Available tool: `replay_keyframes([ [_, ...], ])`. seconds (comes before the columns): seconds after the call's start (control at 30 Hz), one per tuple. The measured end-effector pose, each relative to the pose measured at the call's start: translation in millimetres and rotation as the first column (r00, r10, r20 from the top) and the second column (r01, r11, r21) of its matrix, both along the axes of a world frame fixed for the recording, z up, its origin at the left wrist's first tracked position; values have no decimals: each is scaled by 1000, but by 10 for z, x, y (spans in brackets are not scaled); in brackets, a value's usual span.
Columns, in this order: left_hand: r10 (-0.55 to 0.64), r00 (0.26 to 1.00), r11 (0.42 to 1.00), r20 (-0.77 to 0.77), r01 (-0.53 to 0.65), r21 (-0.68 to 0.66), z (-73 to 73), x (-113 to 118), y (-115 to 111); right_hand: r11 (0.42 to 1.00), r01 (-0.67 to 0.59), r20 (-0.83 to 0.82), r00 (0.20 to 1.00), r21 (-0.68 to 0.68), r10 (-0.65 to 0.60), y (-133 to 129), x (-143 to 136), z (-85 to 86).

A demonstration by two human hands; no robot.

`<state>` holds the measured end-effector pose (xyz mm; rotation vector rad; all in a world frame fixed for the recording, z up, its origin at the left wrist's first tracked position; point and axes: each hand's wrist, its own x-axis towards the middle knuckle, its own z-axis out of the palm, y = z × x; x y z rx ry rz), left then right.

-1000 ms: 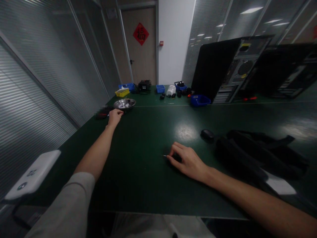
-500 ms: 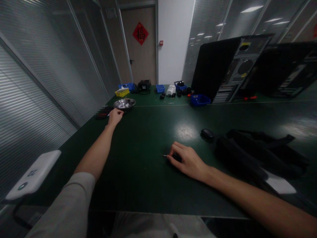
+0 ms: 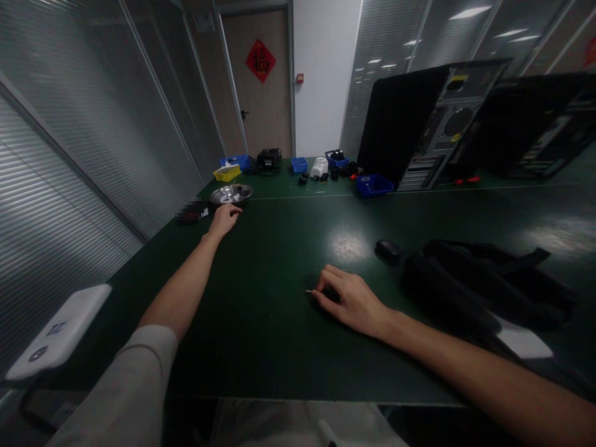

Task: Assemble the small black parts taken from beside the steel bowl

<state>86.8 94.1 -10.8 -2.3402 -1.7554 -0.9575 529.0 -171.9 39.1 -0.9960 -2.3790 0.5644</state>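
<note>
Just in front of a round metal bowl [image 3: 248,194] is my left hand [image 3: 225,218], its fingers bent together toward the right; whether anything is between them is too small to tell. White pieces lie in the bowl. My right hand [image 3: 349,299] rests on the green table [image 3: 261,354] near the middle. Its thumb and forefinger pinch a thin, shiny object [image 3: 308,291] that points left.
Right of my right hand lie a black mouse [image 3: 388,249] and a black bag [image 3: 465,285]. A white device [image 3: 60,329] is at the left edge. Blue bins [image 3: 375,185], a yellow bin [image 3: 227,173] and computer towers [image 3: 405,124] stand at the back.
My left hand has moved slightly to the right along the near side of the bowl. My right hand holds its pinch at the same place; the view has shifted a little.
</note>
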Motion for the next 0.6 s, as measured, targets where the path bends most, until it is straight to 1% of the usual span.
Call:
replay_keyframes([
  [0.1, 7, 1000, 1000, -5, -7, 7, 3, 6, -27, 1000, 4, 7, 1000, 11, -4, 1, -1, -1],
  [0.2, 38, 999, 999, -5, -38, 13, 2, 24, -44, 1000, 1, 10, 1000, 9, -1, -4, -1, 8],
  [0.3, 63, 998, 998, -5, -63, -5, 6, 38, -55, 1000, 1, 13, 1000, 7, -1, -8, 2, 16],
  [0.6, 35, 999, 999, -35, -37, -40, 23, 43, -124, 1000, 4, 18, 1000, 13, -4, -1, -11, 19],
])
